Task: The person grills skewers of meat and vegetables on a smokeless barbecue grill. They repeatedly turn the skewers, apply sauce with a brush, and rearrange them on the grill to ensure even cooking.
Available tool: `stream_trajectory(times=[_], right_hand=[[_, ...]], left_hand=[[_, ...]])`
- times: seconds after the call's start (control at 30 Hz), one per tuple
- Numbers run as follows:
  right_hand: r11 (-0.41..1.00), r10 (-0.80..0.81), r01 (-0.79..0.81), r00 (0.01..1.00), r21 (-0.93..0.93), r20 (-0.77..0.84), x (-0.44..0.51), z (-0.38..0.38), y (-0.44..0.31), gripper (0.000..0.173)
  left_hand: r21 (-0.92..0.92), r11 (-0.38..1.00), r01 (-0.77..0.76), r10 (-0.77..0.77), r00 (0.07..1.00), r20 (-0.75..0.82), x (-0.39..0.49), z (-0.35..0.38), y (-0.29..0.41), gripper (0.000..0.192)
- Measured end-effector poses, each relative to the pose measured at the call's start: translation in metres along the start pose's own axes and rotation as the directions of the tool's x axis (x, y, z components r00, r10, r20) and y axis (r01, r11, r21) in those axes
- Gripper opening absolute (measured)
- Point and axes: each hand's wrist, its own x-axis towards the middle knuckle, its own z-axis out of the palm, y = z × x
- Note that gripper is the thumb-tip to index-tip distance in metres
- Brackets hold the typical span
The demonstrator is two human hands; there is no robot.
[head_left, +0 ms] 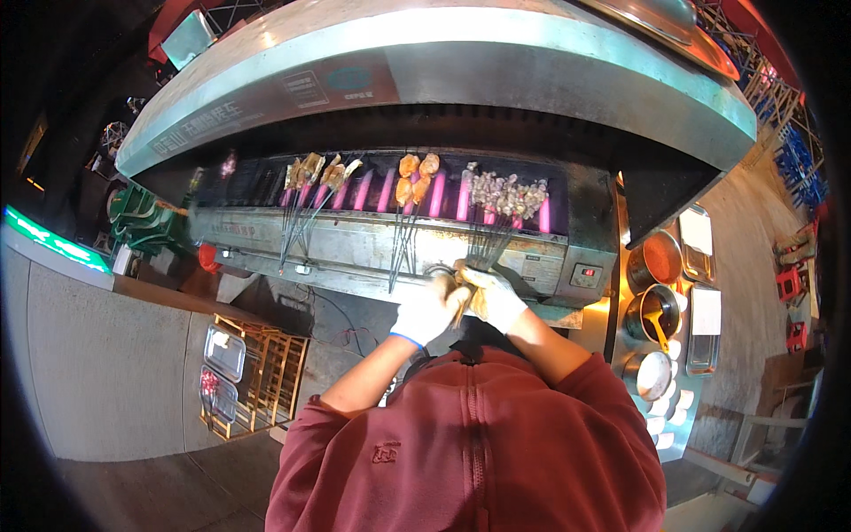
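My left hand and my right hand, both in pale work gloves, are close together at the grill's front edge. Between them is the handle end of a bunch of metal skewers, and both hands close on it. Small pieces of food on these skewers lie over the glowing pink heating tubes of the grill. Left of them rest skewers with browned meat pieces. Farther left lie more skewers with folded, browned food. Glove blur hides the exact finger positions.
A steel hood overhangs the grill. At the right stand a pot of red seasoning, a pot with a yellow brush or ladle, a lidded or pale-filled pot and metal trays. A wooden rack holds trays at lower left.
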Motion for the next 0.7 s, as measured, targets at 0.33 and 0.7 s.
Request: stream_trajectory(times=[0.33,0.7], right_hand=[[0.998,0.06,-0.057,0.995,-0.041,0.079,-0.023,0.003,-0.014,0.026],[0.988,0.019,-0.012,0.999,-0.152,0.039,-0.026,-0.012,-0.023,0.029]], left_hand=[[0.49,0.803,0.339,-0.207,0.93,-0.303,0.039,-0.021,-0.062,0.052],[-0.886,-0.09,0.455,-0.127,0.877,0.464,0.038,-0.05,-0.096,0.032]])
